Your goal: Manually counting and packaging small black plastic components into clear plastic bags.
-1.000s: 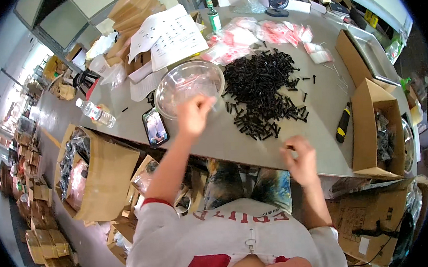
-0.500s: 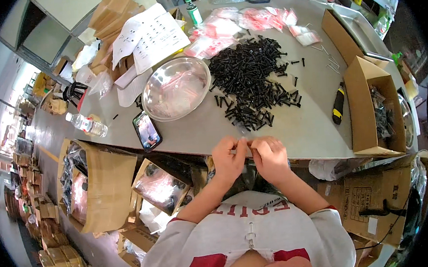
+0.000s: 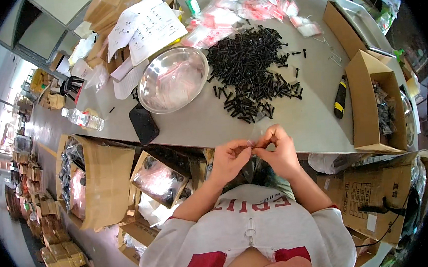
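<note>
My left hand [image 3: 230,158] and my right hand [image 3: 280,152] meet at the table's front edge, both closed with fingertips pinched together. Between them they grip a small clear plastic bag [image 3: 259,127], whose see-through body sticks out past the fingers toward the screws. Whether anything lies inside it is hard to make out. Just beyond, a wide heap of black screws [image 3: 246,64] spreads over the table, its nearest ones close to the bag. To the left of the heap, a shiny metal bowl [image 3: 145,94] holds several clear and pink bags.
Pink-edged bags [image 3: 220,16] lie behind the heap. A black phone [image 3: 144,124] and a water bottle [image 3: 84,119] are at left. On the right stand a yellow-black utility knife [image 3: 340,98] and an open cardboard box [image 3: 363,108]. Bent metal hooks [image 3: 331,51] lie near a tray.
Both hands have shifted slightly, the right fingers now bent higher over the bag, and more of the bag shows. The phone's screen has gone dark. The view has tilted a little.
</note>
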The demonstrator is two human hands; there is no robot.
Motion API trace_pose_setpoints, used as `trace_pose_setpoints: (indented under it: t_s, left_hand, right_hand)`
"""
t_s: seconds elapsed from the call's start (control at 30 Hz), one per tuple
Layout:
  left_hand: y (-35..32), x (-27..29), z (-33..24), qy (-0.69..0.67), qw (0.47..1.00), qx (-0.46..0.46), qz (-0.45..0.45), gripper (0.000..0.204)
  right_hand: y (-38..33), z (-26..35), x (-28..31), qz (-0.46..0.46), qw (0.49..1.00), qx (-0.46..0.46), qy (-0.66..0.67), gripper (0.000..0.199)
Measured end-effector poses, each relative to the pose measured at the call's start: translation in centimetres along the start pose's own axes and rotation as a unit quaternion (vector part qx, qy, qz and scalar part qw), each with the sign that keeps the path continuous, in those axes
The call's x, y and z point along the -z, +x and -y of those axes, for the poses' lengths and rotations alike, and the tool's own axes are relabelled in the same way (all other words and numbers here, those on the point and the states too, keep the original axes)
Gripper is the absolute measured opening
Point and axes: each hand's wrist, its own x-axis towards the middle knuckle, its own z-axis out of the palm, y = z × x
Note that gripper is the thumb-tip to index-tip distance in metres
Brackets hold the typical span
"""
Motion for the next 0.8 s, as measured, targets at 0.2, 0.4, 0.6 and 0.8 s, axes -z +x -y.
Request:
trace_pose_setpoints:
  t_s: [0.2,0.4,0.6,0.8]
  left_hand:
    - [-0.1,-0.1,-0.5,-0.015,0.999,0.036,-0.011,0.015]
    - [0.1,-0.3,-0.6,-0.011,0.998,0.055,-0.041,0.012]
    - [0.0,-1.4,-1.8,0.274,0.958,-0.052,-0.071,0.009]
    - [0.1,-1.8,-1.7,0.436,0.888,-0.137,-0.054,0.013]
  right_hand:
    - [-0.2,0.4,0.0,0.003,1.000,0.004,-0.028,0.030]
    - [-0.6,0.5,-0.2,-0.022,0.976,0.128,-0.175,0.027]
    - [-0.7,-0.2,-0.5,-0.015,0.944,0.241,-0.224,0.019]
    - [-1.0,-0.8,-0.7,-0.044,0.913,0.248,-0.321,0.015]
